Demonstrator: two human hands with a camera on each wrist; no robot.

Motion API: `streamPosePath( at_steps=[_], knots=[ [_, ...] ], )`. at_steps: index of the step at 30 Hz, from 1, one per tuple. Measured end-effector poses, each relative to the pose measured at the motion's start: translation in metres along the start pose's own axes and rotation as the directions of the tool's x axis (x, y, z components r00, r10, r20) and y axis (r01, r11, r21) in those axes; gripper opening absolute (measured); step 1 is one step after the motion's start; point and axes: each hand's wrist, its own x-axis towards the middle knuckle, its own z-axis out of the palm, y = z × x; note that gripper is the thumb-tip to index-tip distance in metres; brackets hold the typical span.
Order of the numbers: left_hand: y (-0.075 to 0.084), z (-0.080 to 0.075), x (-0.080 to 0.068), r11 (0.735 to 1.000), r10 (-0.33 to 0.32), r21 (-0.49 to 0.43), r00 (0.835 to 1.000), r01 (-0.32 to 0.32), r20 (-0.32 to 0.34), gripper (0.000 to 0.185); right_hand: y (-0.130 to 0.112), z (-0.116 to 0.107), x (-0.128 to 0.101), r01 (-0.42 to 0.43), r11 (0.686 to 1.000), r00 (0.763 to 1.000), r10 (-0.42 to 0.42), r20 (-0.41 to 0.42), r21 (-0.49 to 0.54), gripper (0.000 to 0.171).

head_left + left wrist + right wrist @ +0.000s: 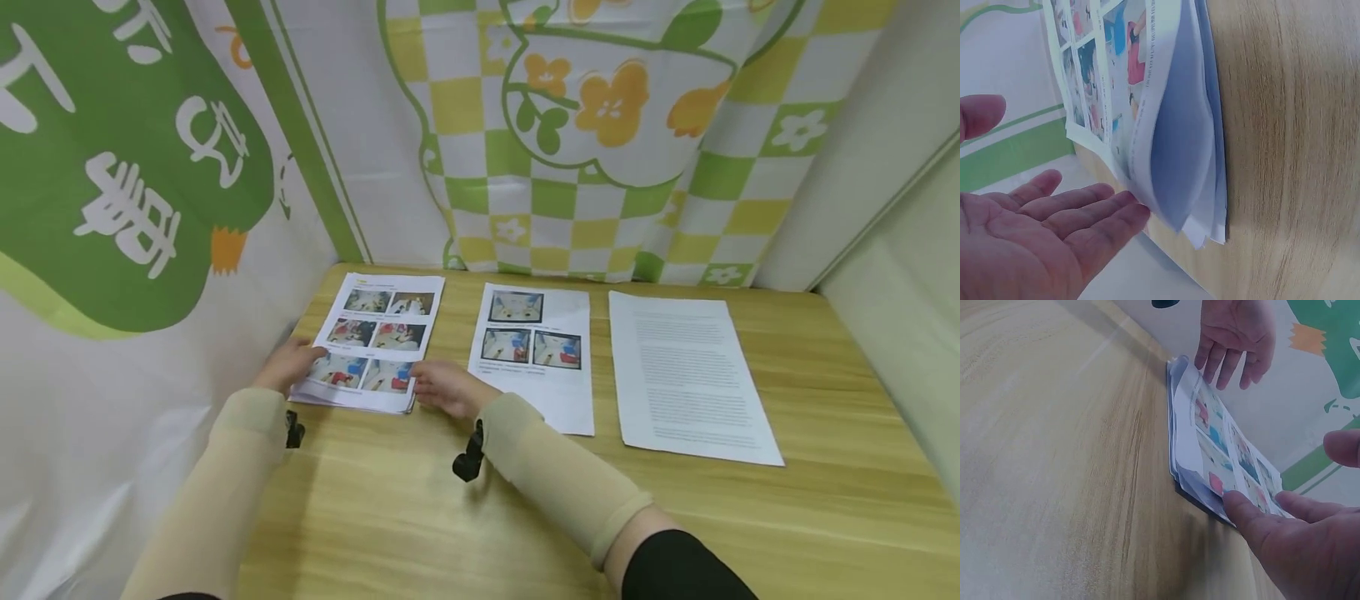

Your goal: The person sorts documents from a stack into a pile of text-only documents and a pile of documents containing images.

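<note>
We've got the stack of printed photo pages (371, 342) sitting left of centre in the head view, long axis running away from us toward the banner (135, 167). Left hand (288, 364) is at its near-left corner, fingers straight, tips just touching the lifted sheet edges (1172, 144). Right hand (446, 387) is flat at the near-right corner, index finger (1244, 512) against the edge. Neither's gripping anything. Two other sheets (536, 354) lie to the right.

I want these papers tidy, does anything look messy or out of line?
Yes: the stack of photo pages between the hands is uneven; in the left wrist view its sheets fan apart and bulge at the near edge. The other two sheets lie flat.
</note>
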Motion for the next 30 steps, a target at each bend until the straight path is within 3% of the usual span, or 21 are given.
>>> streamPosePath(
  at_steps=[4,7,13,16,19,23,26,30],
  knots=[
    [0.004,0.002,0.001,1.0,0.007,-0.011,1.0,-0.007,0.027,0.07,-0.002,-0.001,-0.001,0.035,0.999,0.998,-0.036,-0.042,-0.035,0.041],
    [0.002,0.005,0.003,0.998,-0.025,-0.05,0.998,0.028,0.058,0.07,0.001,-0.001,0.002,0.053,0.998,0.994,-0.056,-0.098,-0.028,0.039],
    [0.004,0.016,0.0,0.99,-0.067,-0.119,0.993,0.078,0.093,0.071,0.011,-0.005,0.009,0.095,0.995,0.963,-0.096,-0.252,-0.015,0.048],
    [0.004,0.017,0.0,0.985,-0.072,-0.149,0.993,0.085,0.093,0.07,0.013,-0.008,0.009,0.117,0.992,0.953,-0.126,-0.276,-0.051,0.05],
    [0.0,0.016,0.002,0.974,-0.079,-0.202,0.992,0.098,0.098,0.066,0.013,-0.013,0.008,0.122,0.986,0.95,-0.149,-0.274,-0.114,0.051],
    [-0.007,0.013,0.006,0.961,-0.084,-0.252,0.989,0.113,0.119,0.06,0.013,-0.02,0.005,0.114,0.972,0.965,-0.158,-0.208,-0.206,0.046],
    [-0.012,0.012,0.008,0.969,-0.086,-0.222,0.991,0.108,0.106,0.058,0.011,-0.023,0.001,0.105,0.972,0.981,-0.136,-0.138,-0.212,0.044],
    [-0.018,0.015,0.011,0.986,-0.085,-0.142,0.996,0.089,0.038,0.055,0.008,-0.028,-0.003,0.088,0.969,0.99,-0.111,-0.089,-0.231,0.043]
  ],
)
